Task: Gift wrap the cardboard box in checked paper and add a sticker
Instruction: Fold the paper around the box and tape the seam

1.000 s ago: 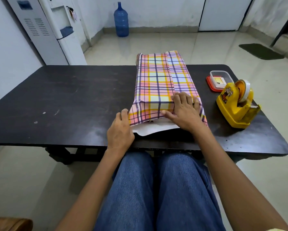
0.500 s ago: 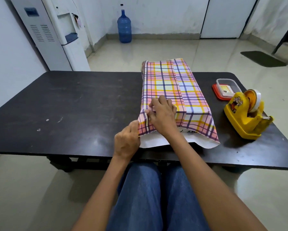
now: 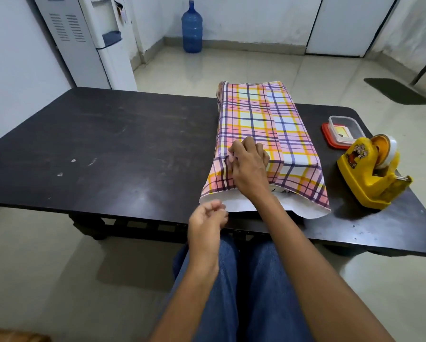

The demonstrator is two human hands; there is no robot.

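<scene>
Fingers [image 3: 233,157] of the right hand [image 3: 250,169] curled, pinching checked paper [image 3: 261,114] at the near-left top edge of the cardboard box [image 3: 282,191], right of centre on the table [image 3: 133,149]; near-end fold judged in hand, next calling for the left flap creased inward; left hand [image 3: 208,218] loosely curled, empty, withdrawn from the paper corner.

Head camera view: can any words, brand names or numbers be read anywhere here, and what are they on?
No text reads clearly.
Yellow tape dispenser: a cartoon sticker, no legible words.
Clear container: a printed card inside, too small to read.
Cardboard box: dark marks showing under the checked paper, mostly hidden.
Water dispenser: a small tag, blurred.
</scene>
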